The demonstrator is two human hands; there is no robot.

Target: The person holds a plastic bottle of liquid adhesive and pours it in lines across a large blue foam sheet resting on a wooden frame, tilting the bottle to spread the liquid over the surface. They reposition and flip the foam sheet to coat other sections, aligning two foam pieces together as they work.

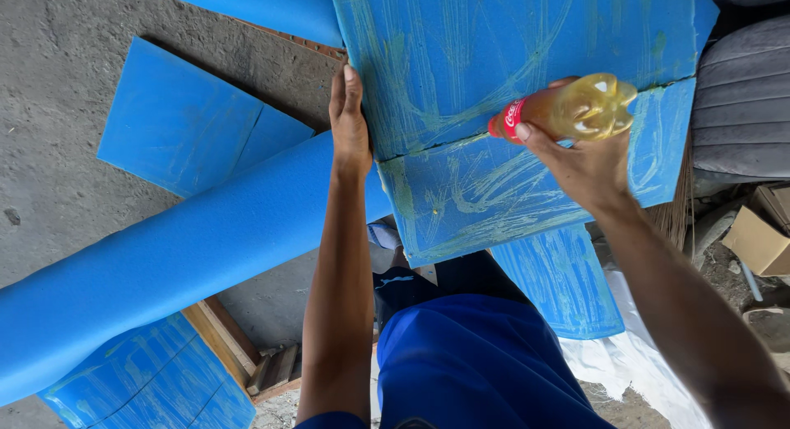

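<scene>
Foam sheets [494, 75], blue and streaked with yellowish glue, lie overlapped before us above our knees; we judge them light, soft and easily dented, tacky where coated, so best taken by the bare edges. Our left hand [350, 120] lies flat with fingers together, pressing the left edge of the sheets beside the seam, while our right hand [586, 161] is wrapped closed around a clear plastic bottle [576, 109] of amber liquid, held on its side over the lower sheet, which we judge light, smooth and a little slippery. Blue foam roll [164, 264] lies across the concrete floor [49, 108] to our left.
</scene>
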